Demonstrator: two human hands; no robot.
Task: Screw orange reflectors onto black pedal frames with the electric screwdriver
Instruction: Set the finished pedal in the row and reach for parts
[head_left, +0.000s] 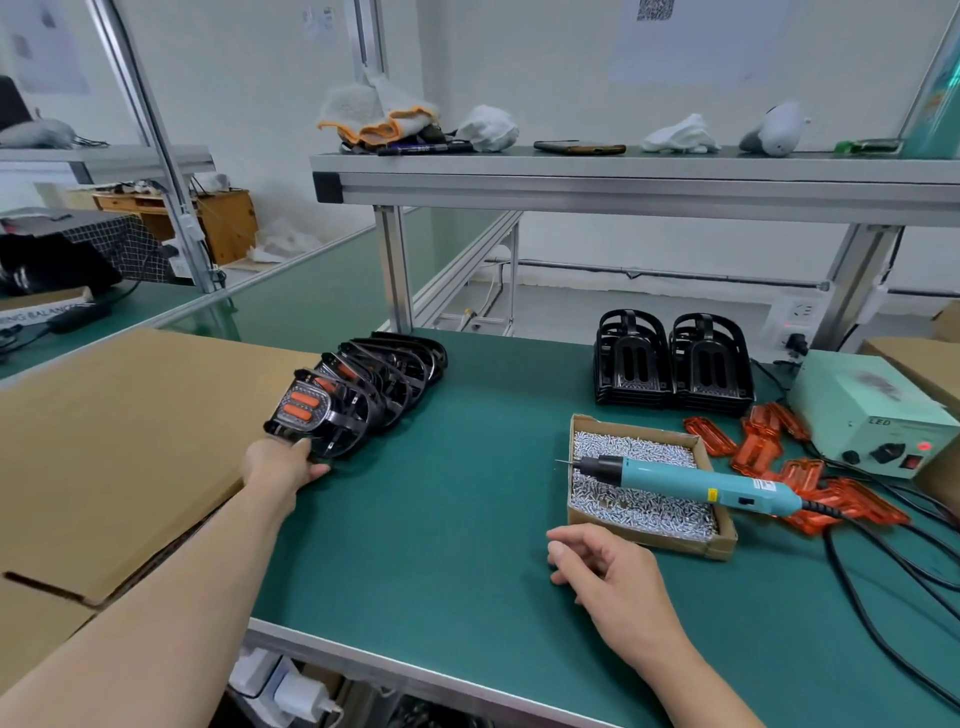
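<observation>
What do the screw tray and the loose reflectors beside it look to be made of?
Screw tray: plain brown cardboard, matte, with raw folded edges. Loose reflectors: probably translucent orange plastic, glossy, with light glowing through them and moulded ribs.

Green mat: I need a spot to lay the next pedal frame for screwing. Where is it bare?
The mat is bare in the middle, between the row of finished pedals and the screw box, back to the stacked black frames. Right of the box it is crowded: orange reflectors, the electric screwdriver, cables.
</observation>
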